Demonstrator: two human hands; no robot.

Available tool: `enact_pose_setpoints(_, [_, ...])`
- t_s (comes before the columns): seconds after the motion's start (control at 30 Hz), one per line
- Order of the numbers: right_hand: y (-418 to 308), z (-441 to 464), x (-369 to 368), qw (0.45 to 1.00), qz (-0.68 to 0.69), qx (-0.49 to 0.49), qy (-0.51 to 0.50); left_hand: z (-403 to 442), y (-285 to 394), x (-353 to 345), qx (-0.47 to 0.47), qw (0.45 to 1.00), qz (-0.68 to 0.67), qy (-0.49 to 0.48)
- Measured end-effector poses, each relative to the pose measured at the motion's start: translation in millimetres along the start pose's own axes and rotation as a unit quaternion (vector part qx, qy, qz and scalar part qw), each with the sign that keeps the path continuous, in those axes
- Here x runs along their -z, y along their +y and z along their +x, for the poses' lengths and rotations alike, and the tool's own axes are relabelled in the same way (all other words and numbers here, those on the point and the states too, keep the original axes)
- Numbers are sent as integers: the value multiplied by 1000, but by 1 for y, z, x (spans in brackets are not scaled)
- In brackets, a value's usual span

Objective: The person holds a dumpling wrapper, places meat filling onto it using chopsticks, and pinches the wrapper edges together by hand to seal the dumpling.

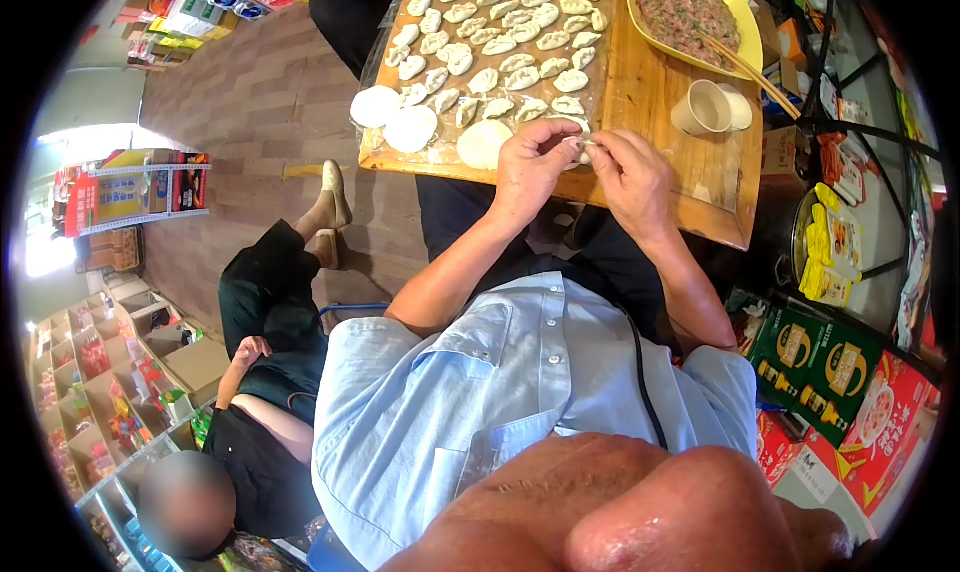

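Observation:
My left hand (531, 172) and my right hand (634, 180) meet at the table's front edge, both pinching the rim of a pale dumpling (577, 149) that the fingers largely cover. Beyond them, several folded dumplings (520, 62) lie in rows on a plastic-covered part of the wooden table (640, 102). Round flat wrappers (485, 144) rest near its left front edge, beside my left hand. At the back right, a yellow bowl (752, 34) holds minced filling (685, 17), with chopsticks (745, 64) across its rim. Paper cups (702, 108) stand in front of the bowl.
A person in dark clothes (265, 452) sits at the lower left. Another person's arm and dark-clothed leg (350, 22) show behind the table's left side. Shelves with goods (110, 372) line the left; boxes (820, 367) and a black rack stand at the right.

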State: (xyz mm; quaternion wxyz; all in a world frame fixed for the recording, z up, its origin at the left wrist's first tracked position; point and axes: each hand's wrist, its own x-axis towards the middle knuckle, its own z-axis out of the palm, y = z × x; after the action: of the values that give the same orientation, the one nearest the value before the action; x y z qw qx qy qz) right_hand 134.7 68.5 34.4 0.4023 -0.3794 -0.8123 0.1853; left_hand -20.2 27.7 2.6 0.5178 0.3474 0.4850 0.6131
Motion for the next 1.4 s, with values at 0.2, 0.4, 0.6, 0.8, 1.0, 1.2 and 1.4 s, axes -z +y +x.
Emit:
enact_pose_setpoints(0.2, [-3,1,1,1000,-6,-7,-4,-1,5,2,-3,998,64,-23])
enact_pose_setpoints(0.4, [-4,2,1,1000,6,-8,23,2,0,3,18,1000,1,10])
enact_pose_setpoints(0.6, [5,1,2,996,60,-62,24,4,4,5,31,997,-63,40])
enact_pose_setpoints(0.8, [-3,3,2,996,43,-80,-18,6,3,5,25,992,-113,39])
enact_pose_setpoints(1.0, [-7,6,-3,993,71,-92,-20,2,5,5,36,999,-35,20])
enact_pose_setpoints(1.2, [-2,6,-8,983,103,-137,-62,3,-4,2,-17,1000,-13,13])
enact_pose_setpoints(1.4, [5,4,-17,981,130,-139,-36,2,2,5,-13,998,63,-8])
